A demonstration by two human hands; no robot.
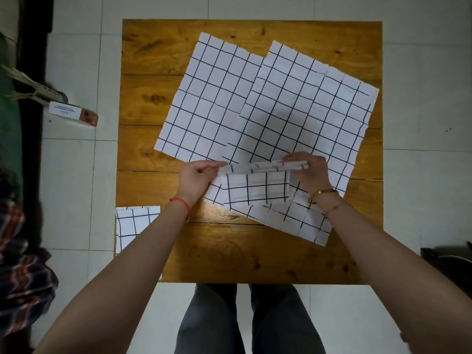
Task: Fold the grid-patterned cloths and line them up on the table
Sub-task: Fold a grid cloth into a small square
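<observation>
A folded white cloth with a black grid (255, 185) hangs above the wooden table (150, 85), held up by its top folded edge. My left hand (198, 176) pinches its left corner and my right hand (307, 172) pinches its right corner. Beneath it, two unfolded grid cloths lie flat and overlap: one at the centre-left (204, 103), one on top to the right (306, 111). A further grid cloth (301, 223) lies flat under my right wrist. One folded grid cloth (135, 226) rests at the table's near-left edge.
A small white and orange box (74, 114) lies on the tiled floor left of the table, next to some papers (33, 85). Striped fabric (18, 264) sits at the far left. A dark object (449, 264) stands at the right edge. My legs are below the table's near edge.
</observation>
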